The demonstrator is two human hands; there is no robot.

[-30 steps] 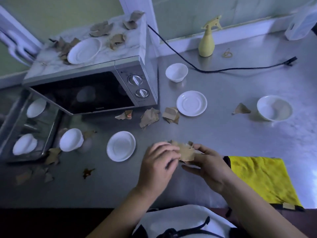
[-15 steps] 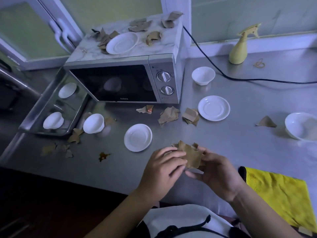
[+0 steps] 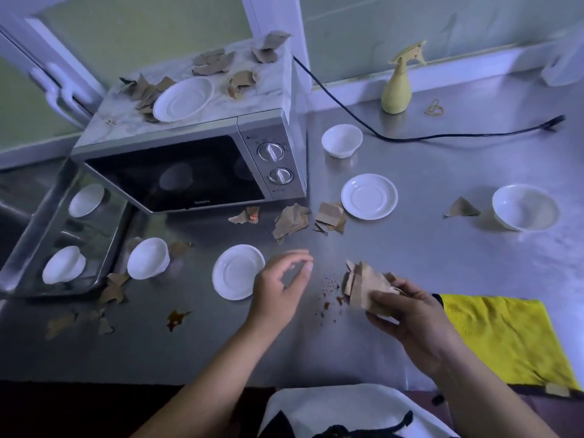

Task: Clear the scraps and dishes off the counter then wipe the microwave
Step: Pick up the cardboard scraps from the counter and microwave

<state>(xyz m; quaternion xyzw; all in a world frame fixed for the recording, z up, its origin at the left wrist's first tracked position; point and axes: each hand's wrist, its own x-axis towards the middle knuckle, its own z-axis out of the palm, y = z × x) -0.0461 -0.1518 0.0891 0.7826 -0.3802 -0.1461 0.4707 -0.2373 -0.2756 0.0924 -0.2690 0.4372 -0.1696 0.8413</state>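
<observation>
At the far left a metal tray (image 3: 115,238) is sitting at the counter's (image 3: 426,257) left end, carrying two white cups. Loose paper scraps (image 3: 110,289) and a brown stain (image 3: 177,318) are lying near the counter's front edge, just right of the tray, beside an overturned cup (image 3: 148,258). The microwave (image 3: 177,172) is standing at the far left against the wall, its top carrying a plate (image 3: 183,99) and more torn paper (image 3: 211,61).

The left hand (image 3: 278,289) is hovering over the near counter with fingers loosely curled, holding nothing, just right of a saucer (image 3: 237,271). Bare steel with a scatter of crumbs (image 3: 330,292) is lying between the two hands. The right hand (image 3: 407,314) is gripping a bunch of brown scraps (image 3: 363,284) between thumb and fingers above the counter. A yellow cloth (image 3: 505,339) is lying flat at the near right, reaching the front edge.

Farther back, a second saucer (image 3: 369,196), a small bowl (image 3: 342,140), a lone scrap (image 3: 462,208) and a larger bowl (image 3: 525,207) are sitting well apart, leaving wide open steel in the middle. A spray bottle (image 3: 396,93) is standing by the far wall, and a black cord (image 3: 442,139) is trailing across the far counter.

Small lettering is showing low on the microwave door, too tiny to read.
</observation>
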